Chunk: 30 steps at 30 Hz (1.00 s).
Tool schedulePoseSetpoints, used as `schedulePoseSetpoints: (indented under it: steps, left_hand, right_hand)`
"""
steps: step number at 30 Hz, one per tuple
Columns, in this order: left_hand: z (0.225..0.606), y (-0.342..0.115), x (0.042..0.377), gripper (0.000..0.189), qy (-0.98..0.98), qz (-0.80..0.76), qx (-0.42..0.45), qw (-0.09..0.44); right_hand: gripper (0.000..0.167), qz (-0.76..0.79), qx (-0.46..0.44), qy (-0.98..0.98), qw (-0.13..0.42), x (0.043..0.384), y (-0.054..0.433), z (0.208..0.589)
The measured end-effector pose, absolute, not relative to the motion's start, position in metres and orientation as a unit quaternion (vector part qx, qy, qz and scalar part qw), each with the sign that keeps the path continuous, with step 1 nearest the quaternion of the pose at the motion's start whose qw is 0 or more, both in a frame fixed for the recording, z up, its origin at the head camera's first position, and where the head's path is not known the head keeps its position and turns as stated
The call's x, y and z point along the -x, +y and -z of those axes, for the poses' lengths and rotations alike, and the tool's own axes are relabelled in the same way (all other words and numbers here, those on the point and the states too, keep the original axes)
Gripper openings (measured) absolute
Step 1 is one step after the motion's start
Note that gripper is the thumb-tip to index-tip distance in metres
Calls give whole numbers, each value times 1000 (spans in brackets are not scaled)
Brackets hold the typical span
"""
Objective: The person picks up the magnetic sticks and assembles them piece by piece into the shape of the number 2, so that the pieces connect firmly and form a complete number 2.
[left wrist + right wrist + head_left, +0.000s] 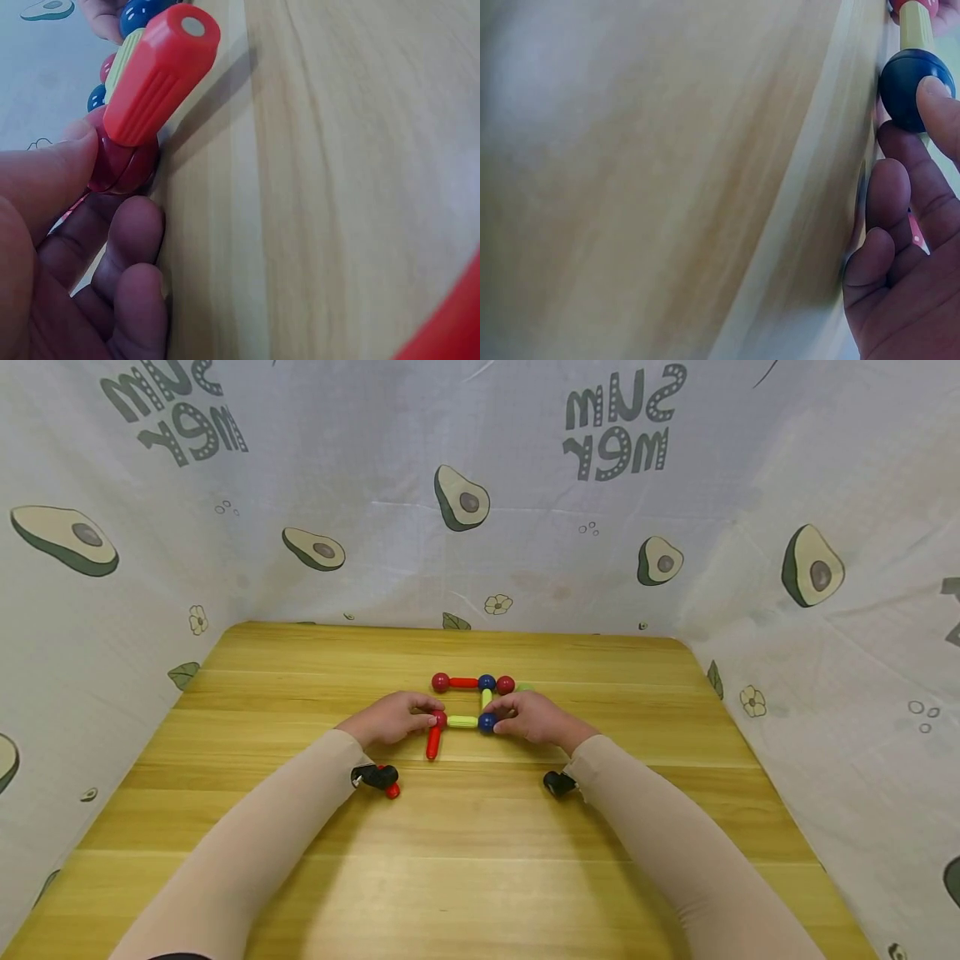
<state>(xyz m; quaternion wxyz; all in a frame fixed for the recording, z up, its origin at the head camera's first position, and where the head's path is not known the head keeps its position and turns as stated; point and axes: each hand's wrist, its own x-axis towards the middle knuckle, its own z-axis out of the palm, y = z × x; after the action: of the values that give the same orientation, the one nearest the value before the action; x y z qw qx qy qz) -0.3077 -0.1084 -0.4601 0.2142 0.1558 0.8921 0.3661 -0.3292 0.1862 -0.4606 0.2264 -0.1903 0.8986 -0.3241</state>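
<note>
My left hand [397, 717] pinches a red ball [440, 719] between thumb and fingers. From that ball a ridged red rod [161, 79] sticks out toward me, its end bare. A yellow rod [462, 722] joins the red ball to a blue ball [915, 90], which the thumb and fingers of my right hand [536, 718] hold. Another yellow rod [487, 697] runs from there to a farther blue ball [487, 682]. That one connects leftward through a red rod [463, 683] to a red ball [440, 682]. Another red ball [506, 684] sits at its right.
A green piece [524, 687], mostly hidden, lies behind my right hand. Beneath my left wrist is a red piece [392, 791], partly covered by the black wrist camera [377, 776]. The wooden table [465, 877] meets a patterned cloth [375, 577] at its back and sides.
</note>
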Motion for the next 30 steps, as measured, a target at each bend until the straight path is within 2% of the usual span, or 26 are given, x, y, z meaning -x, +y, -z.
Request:
schedulePoseSetpoints:
  steps: [8, 12, 16, 19, 24, 30]
  left_hand:
    - [462, -108, 308, 35, 890, -370, -152, 218]
    - [461, -108, 307, 35, 890, -372, -149, 219]
    - [460, -108, 307, 35, 889, -374, -148, 219]
    - [460, -108, 307, 35, 889, -373, -150, 219]
    - [460, -108, 307, 35, 889, -371, -149, 222]
    - [459, -107, 305, 35, 887, -373, -144, 229]
  right_hand:
    - [37, 314, 199, 903, 215, 329, 189, 456]
    - [39, 309, 195, 913, 181, 333, 196, 450]
    - [34, 316, 147, 928, 132, 341, 204, 442]
    - [37, 304, 120, 939, 110, 347, 209, 438]
    - [47, 282, 111, 945, 119, 355, 216, 439]
    - [51, 284, 102, 942, 149, 356, 222, 444]
